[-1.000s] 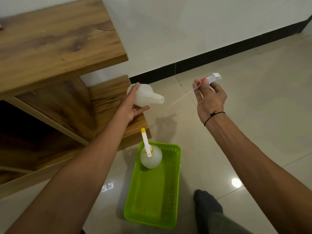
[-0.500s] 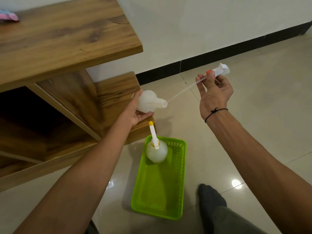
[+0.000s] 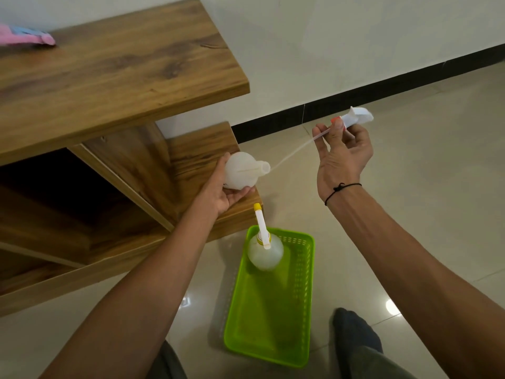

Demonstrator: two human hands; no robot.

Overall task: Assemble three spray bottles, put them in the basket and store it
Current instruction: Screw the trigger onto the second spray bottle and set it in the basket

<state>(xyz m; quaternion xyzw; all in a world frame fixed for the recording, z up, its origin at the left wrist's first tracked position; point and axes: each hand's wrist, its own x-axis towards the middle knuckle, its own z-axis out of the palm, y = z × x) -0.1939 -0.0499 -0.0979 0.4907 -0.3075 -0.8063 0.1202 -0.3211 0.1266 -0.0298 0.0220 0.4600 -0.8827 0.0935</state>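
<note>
left hand (image 3: 222,194) gripping empty bottle (image 3: 241,175), right hand (image 3: 343,157) pinching spray head (image 3: 355,117); its tube in the neck

Head view, sole camera: worn on my head, wide-angle, facing forward and steeply down over both my forearms. Near range: my left hand (image 3: 226,192) and right hand (image 3: 343,160) mid-frame, green basket (image 3: 306,296) on the floor below, wooden shelf (image 3: 114,77) upper left.

A pink and blue cloth (image 3: 26,38) lies far left on the wooden shelf (image 3: 123,69); a dark sock (image 3: 355,332) rests on the tiled floor (image 3: 437,173).
</note>
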